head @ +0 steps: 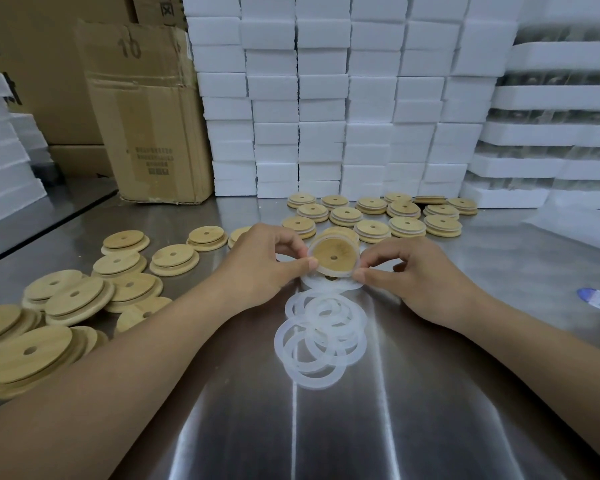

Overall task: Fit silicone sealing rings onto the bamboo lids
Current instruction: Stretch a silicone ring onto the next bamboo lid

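— Hands?
— I have the left hand point(267, 261) and right hand point(406, 275) each pinching a silicone ring point(331, 271) at the rim of a bamboo lid point(333, 252), held above loose rings point(321, 337) on the steel table point(430, 393).
— Risk?
— If either pinch slips, I expect the ring springs off or seats twisted.

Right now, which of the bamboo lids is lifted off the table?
The lid pinched between the left hand and right hand, with a white ring around its rim; the others lie flat.

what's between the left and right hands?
Head view: one bamboo lid with a silicone ring around its rim. The left hand and right hand pinch opposite edges.
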Tool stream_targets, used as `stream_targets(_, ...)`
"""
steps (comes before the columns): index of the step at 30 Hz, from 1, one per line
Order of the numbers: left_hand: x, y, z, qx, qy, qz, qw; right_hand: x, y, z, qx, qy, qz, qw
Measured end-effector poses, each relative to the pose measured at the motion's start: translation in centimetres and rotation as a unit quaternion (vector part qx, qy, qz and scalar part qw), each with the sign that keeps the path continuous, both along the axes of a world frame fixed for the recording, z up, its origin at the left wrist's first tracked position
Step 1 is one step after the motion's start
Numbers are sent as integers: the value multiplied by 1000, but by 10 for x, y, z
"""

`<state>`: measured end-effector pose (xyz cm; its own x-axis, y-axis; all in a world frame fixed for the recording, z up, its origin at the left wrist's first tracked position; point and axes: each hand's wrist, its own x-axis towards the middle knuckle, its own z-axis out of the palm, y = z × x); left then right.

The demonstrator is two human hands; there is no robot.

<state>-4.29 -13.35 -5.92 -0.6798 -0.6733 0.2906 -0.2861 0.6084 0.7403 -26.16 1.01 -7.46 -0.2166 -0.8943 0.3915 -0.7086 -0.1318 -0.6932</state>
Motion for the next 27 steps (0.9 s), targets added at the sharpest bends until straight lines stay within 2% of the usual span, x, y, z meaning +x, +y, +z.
stream_targets(9, -1, 0, 0, 19, 3, 2, 1000, 1, -1, 1, 0, 23, -24, 999)
stream_targets(20, -5, 1, -2, -15, 2, 7, 1000, 15, -5, 6, 30, 82, -96, 992)
stream_targets(23, -4, 2, -1, -15, 5, 6, 1000, 16, -4, 6, 32, 70, -99, 992)
stream_targets(27, -4, 5, 0, -26, 6, 2, 1000, 18, -2, 4, 32, 5, -84, 996)
